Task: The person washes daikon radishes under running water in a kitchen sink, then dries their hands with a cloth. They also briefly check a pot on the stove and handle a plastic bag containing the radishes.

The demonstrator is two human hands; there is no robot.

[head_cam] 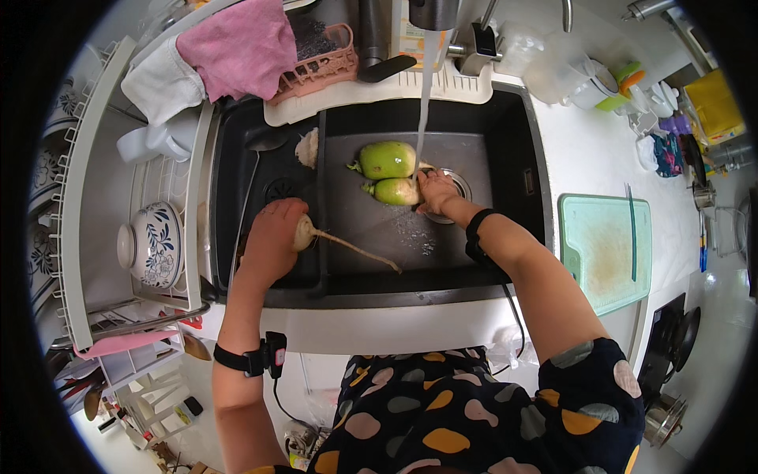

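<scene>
Two green radishes [388,160] lie side by side in the right basin of a black double sink [367,249]. My right hand [439,191] is around the pale end of the nearer radish [394,192], beside the drain strainer [465,185]. Water [424,89] runs from the faucet [434,13] onto the radishes' pale ends. Over the left basin, my left hand [273,240] grips another radish [304,233]. Its pale tip and long thin root point right across the divider; the rest is hidden by my hand.
A long-handled ladle [265,141] and a whitish scrubber-like item [308,148] lie in the left basin. A dish rack [198,249] with a patterned bowl [155,244] stands left. Right of the sink lies a green-edged cutting board [604,249] with chopsticks [632,237].
</scene>
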